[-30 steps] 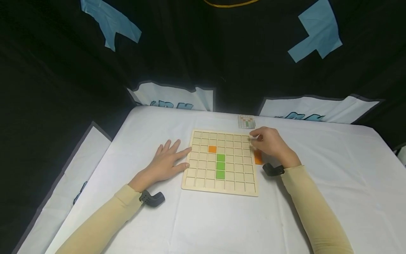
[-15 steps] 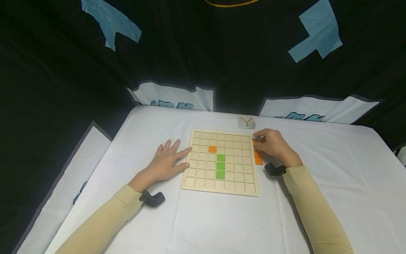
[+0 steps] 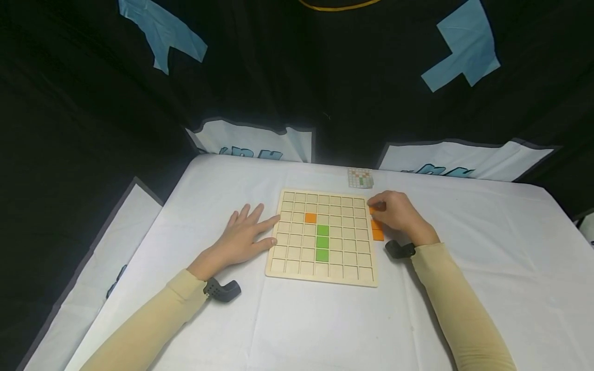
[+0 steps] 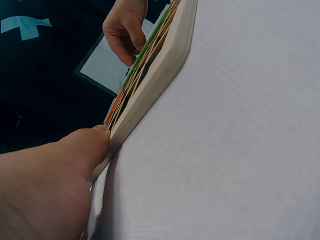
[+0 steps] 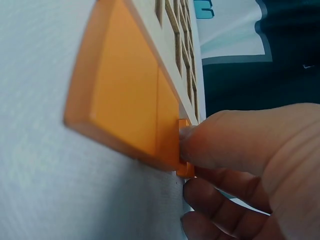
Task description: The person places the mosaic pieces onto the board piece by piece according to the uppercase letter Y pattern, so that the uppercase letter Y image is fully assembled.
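A pale wooden board [image 3: 297, 268] with a grid of square recesses lies on the table. One orange tile [image 3: 311, 218] and a column of three green tiles [image 3: 322, 243] sit in its squares. My left hand [image 3: 241, 242] lies spread at the board's left side, thumb and forefinger touching its edge. Along the right edge is a short row of orange tiles [image 3: 378, 230]. At that row's far end my right hand [image 3: 398, 214] pinches an orange tile [image 5: 186, 170] between thumb and curled fingers, which partly hide it.
A small card [image 3: 360, 178] printed with a coloured grid lies beyond the board's far edge. White cloth [image 3: 315, 330] covers the table, and a black curtain [image 3: 297, 77] with blue patches hangs behind it.
From above the board's right edge, my right hand has shifted slightly right and nearer to me, down to the orange tiles, more of which now show. The left hand stays still.
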`<state>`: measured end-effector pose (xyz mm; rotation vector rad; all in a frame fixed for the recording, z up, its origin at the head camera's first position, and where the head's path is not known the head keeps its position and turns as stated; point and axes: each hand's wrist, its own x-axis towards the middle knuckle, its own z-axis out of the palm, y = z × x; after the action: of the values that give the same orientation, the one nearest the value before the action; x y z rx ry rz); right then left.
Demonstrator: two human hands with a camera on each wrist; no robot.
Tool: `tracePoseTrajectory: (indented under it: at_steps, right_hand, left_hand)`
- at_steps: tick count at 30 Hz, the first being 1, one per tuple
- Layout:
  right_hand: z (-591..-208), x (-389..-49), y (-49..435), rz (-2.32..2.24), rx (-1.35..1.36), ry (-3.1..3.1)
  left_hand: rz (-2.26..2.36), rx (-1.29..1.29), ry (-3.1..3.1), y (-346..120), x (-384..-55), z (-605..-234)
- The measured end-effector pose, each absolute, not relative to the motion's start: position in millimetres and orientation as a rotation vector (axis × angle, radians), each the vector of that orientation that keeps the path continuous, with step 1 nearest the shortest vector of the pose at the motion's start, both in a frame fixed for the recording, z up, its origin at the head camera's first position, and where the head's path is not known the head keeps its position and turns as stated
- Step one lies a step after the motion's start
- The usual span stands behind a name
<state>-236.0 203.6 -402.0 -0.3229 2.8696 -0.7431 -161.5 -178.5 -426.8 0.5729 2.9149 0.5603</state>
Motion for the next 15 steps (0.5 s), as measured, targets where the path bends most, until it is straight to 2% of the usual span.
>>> tracePoseTrajectory:
  at_steps: [15]
  right_hand:
    - [-402.4,-236.1,206.3,-0.73,-0.3,2.888]
  left_hand:
    - [0.548,0.585,2.927,-179.2,-161.3,-427.8]
